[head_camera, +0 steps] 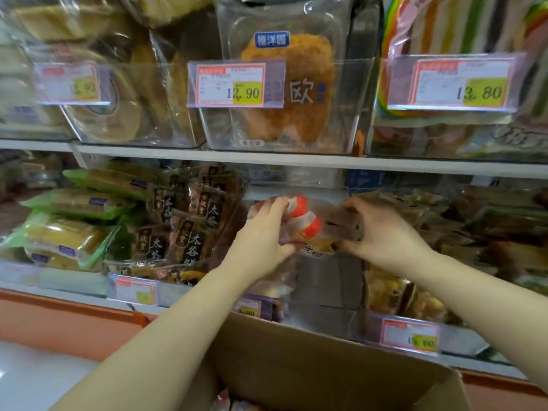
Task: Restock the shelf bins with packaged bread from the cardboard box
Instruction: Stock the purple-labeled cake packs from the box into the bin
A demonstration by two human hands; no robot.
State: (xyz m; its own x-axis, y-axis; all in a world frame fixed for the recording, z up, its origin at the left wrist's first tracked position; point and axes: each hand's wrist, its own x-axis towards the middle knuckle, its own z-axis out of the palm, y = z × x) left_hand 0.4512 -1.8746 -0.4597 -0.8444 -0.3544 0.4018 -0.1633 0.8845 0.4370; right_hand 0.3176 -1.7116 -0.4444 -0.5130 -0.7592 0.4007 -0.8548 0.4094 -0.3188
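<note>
1. Head view: the left hand (267,229) and right hand (382,232) each curl around one end of an orange-and-white bread packet (308,226), holding it at the mouth of a clear shelf bin (326,292) on the lower shelf.
2. That bin looks nearly bare, so restocking seems at an early stage; more packets show in the cardboard box (296,366) below.

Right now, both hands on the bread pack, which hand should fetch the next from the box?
Probably the left hand: its forearm lies beside the packs showing in the cardboard box. The right hand can steady the bread pack.
</note>
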